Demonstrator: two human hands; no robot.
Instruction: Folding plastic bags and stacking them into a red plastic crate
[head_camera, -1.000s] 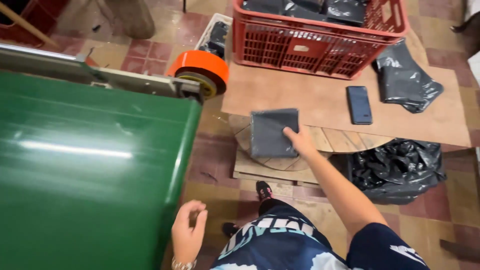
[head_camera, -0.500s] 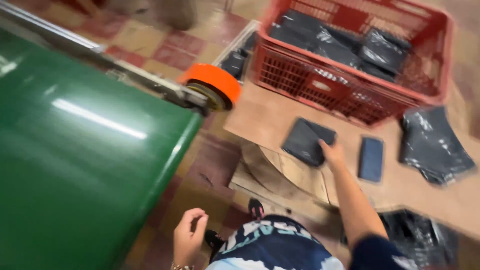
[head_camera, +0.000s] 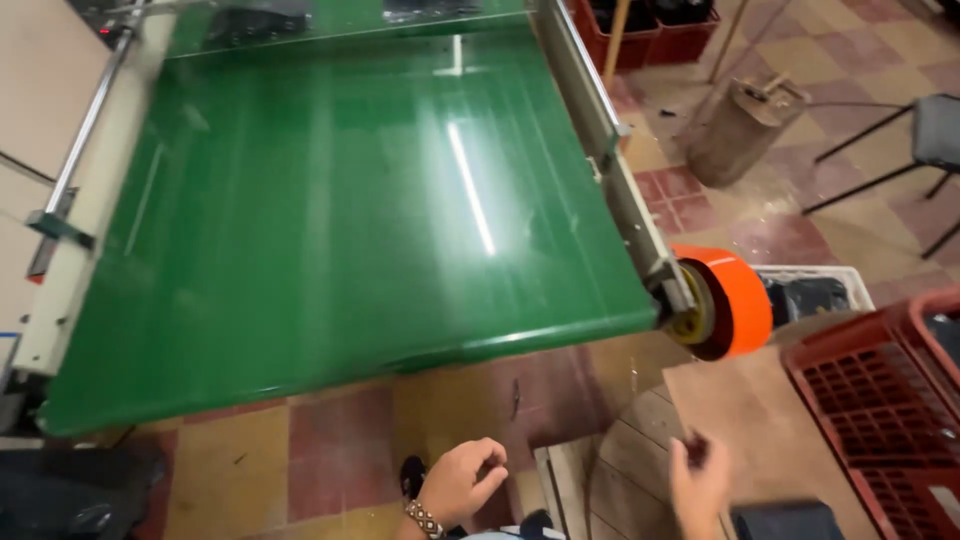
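The dark flat packet (head_camera: 785, 520) lies on the wood bench (head_camera: 740, 420) at 3 o'clock from the right hand (head_camera: 697, 483), just beside it, long side going across. Right hand is nearer, fingers loose, holding nothing. Left hand (head_camera: 462, 482) is curled, empty, w/ the packet well apart.

Single head-worn view, steeply downward over green conveyor belt (head_camera: 340, 220), fairly close.

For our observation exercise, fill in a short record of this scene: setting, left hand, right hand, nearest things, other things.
setting: tiled floor beside a green conveyor belt
left hand: left hand, loosely curled, holds nothing, bracelet at the wrist
right hand: right hand, open, over the brown board
nearest things: dark flat packet by the right hand; red crate
other things: orange roller cap; chair
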